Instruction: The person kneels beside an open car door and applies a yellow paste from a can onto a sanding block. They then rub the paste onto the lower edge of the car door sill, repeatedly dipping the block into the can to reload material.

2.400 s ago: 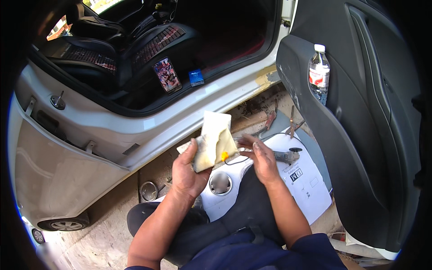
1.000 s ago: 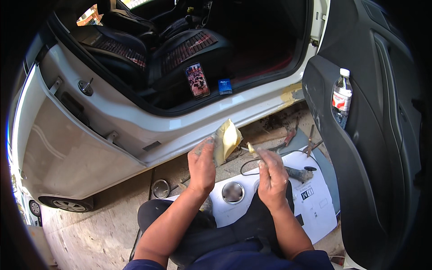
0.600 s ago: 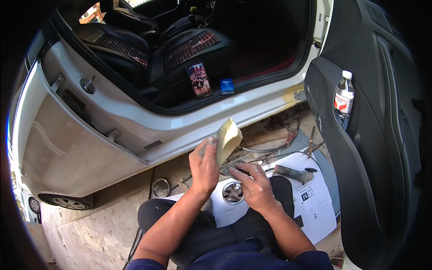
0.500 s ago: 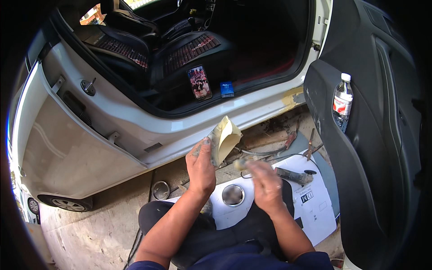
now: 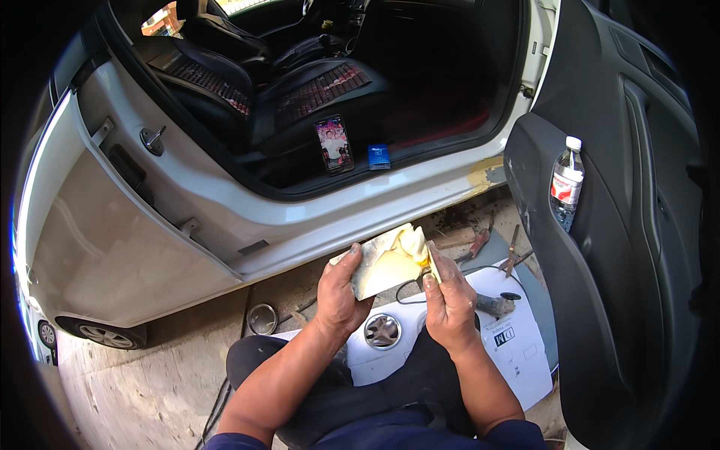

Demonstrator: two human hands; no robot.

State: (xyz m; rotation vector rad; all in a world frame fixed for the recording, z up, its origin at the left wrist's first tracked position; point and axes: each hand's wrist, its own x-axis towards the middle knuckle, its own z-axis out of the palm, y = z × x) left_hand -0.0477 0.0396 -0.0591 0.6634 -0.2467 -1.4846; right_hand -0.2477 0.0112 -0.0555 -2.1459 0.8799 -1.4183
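Note:
My left hand (image 5: 336, 291) holds a small flat board (image 5: 379, 270) smeared with pale yellow filler paste, face tilted up toward me. A thick lump of the paste (image 5: 412, 242) sits at the board's far right corner. My right hand (image 5: 451, 306) pinches a small thin spreader (image 5: 433, 264) whose blade rests against the board's right edge, just below the lump. Both hands are over my lap, in front of the white car sill (image 5: 352, 217).
A phone (image 5: 334, 145) and a small blue box (image 5: 379, 156) stand on the door opening's edge. The open black door panel (image 5: 600, 285) holds a water bottle (image 5: 564, 184). On the ground lie a white panel (image 5: 517, 352), a round tin (image 5: 262, 319), a grinder (image 5: 491, 304) and pliers (image 5: 480, 241).
My right hand dipped toward the white panel, then rose back to the board with the spreader. My left hand turned the board from edge-on to face up.

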